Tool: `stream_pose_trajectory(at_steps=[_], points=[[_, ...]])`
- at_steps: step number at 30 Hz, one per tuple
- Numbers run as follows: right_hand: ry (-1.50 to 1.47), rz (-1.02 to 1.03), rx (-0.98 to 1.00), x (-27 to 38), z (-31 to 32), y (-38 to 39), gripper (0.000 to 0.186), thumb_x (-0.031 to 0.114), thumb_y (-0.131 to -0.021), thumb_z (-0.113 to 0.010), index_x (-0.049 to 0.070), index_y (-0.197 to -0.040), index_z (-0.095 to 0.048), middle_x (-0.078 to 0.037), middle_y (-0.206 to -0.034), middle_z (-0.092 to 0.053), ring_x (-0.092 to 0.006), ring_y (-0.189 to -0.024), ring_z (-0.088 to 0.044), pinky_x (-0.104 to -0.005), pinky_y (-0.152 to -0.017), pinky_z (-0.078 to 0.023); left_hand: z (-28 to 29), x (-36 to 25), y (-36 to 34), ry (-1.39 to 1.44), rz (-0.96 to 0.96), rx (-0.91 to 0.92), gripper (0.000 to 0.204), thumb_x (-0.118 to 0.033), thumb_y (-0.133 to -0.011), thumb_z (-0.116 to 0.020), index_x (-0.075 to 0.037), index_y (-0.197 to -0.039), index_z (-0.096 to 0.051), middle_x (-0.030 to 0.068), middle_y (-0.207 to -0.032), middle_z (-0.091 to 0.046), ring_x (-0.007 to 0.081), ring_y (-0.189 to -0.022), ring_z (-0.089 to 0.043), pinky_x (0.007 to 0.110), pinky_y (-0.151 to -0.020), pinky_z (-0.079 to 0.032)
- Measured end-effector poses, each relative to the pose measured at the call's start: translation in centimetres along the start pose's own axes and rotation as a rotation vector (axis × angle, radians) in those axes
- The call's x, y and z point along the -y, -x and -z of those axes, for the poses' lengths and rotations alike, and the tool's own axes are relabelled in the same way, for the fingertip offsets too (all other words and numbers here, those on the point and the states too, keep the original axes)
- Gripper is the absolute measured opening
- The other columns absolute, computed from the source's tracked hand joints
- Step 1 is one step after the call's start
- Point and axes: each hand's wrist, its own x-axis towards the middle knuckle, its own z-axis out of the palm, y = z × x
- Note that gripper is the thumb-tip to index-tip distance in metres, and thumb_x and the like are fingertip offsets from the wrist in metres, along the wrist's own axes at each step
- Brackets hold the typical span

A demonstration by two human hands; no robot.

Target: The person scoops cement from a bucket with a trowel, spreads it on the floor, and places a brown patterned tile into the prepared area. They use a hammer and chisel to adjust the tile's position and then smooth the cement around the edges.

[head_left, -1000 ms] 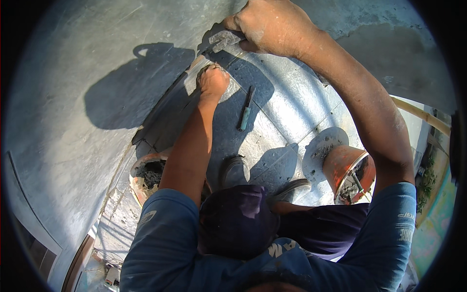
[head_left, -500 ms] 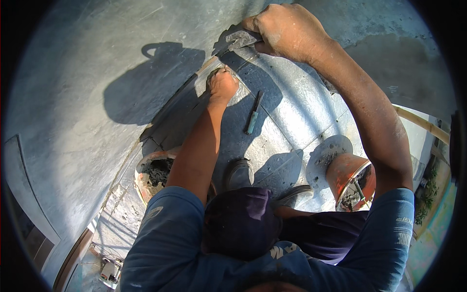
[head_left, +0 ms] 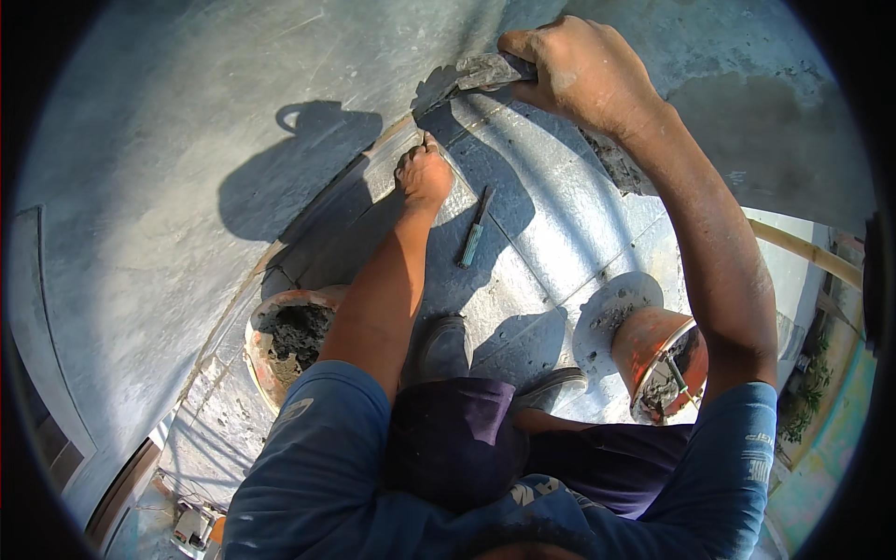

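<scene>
My right hand (head_left: pixel 593 79) is closed around the handle of a trowel (head_left: pixel 492 72) smeared with grey mortar. Its blade points left, toward the foot of the wall, and the grip is partly hidden by my fingers. Below and left of it, my left hand (head_left: pixel 425 175) rests at the tile edge beside the wall. One finger reaches forward onto the tile while the others are bent; I see nothing held there. Between that hand and my shoes, a slim tool like a screwdriver, with a teal handle (head_left: pixel 470 246), lies on the tiled floor (head_left: pixel 504 280).
A bucket (head_left: pixel 257 359) of grey mortar stands left of my left forearm. An orange bucket (head_left: pixel 637 341) with a green-handled tool inside is at the right. The grey wall (head_left: pixel 159 177) runs along the left. A bamboo pole (head_left: pixel 807 250) lies beyond my right arm.
My right hand with the trowel has shifted slightly right and down in the picture. My left hand has gone from a tighter fist to one finger stretched forward. The view has moved a little.
</scene>
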Motion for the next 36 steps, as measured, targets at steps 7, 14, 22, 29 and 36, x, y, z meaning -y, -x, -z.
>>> stream_pose_trajectory(at_steps=[7,14,22,29,36], points=[[-0.010,0.024,0.075,-0.6,-1.4,-0.6,0.036,0.025,-0.077,-0.082,0.015,-0.110,-0.071,-0.010,-0.086,-0.074,-0.0278,-0.079,-0.073,-0.0405,-0.074,-0.059,0.7,-0.9,-0.9,0.060,0.014,0.094,0.047,-0.020,-0.092,-0.057,-0.003,-0.136,-0.057,0.0194,-0.112,-0.070,0.0380,-0.105,-0.067,0.048,-0.088,-0.054],[-0.157,0.163,0.063,1.0,1.2,-2.1,0.019,0.028,-0.079,-0.072,0.010,-0.083,-0.066,-0.017,-0.077,-0.069,-0.0365,-0.077,-0.070,-0.0474,-0.069,-0.055,1.3,0.7,-1.0,0.088,0.036,0.125,0.044,-0.022,-0.090,-0.061,-0.003,-0.130,-0.060,0.0222,-0.101,-0.071,0.0413,-0.095,-0.070,0.049,-0.083,-0.056],[-0.107,0.132,0.108,-0.2,0.7,-3.3,0.021,0.026,-0.077,-0.074,0.008,-0.084,-0.067,-0.017,-0.078,-0.069,-0.0363,-0.078,-0.069,-0.0470,-0.070,-0.055,0.9,0.9,-1.1,0.093,0.036,0.097,0.048,-0.024,-0.089,-0.062,-0.002,-0.131,-0.060,0.0237,-0.101,-0.071,0.0418,-0.096,-0.070,0.049,-0.083,-0.055],[-0.090,-0.017,0.132,-2.3,0.0,-2.4,0.022,0.025,-0.074,-0.073,0.006,-0.086,-0.069,-0.018,-0.080,-0.070,-0.0372,-0.080,-0.070,-0.0471,-0.071,-0.056,1.7,-0.9,-1.6,0.105,0.062,0.214,0.054,-0.025,-0.093,-0.056,-0.006,-0.143,-0.052,0.0256,-0.112,-0.069,0.0418,-0.104,-0.066,0.048,-0.091,-0.052],[0.039,-0.062,0.187,-2.6,1.4,-2.6,0.024,0.025,-0.076,-0.073,0.006,-0.090,-0.071,-0.020,-0.082,-0.071,-0.0395,-0.081,-0.071,-0.0473,-0.072,-0.057,1.5,0.0,-1.7,0.057,0.043,0.205,0.051,-0.025,-0.094,-0.051,-0.007,-0.142,-0.053,0.0258,-0.109,-0.069,0.0419,-0.103,-0.067,0.049,-0.091,-0.052]])
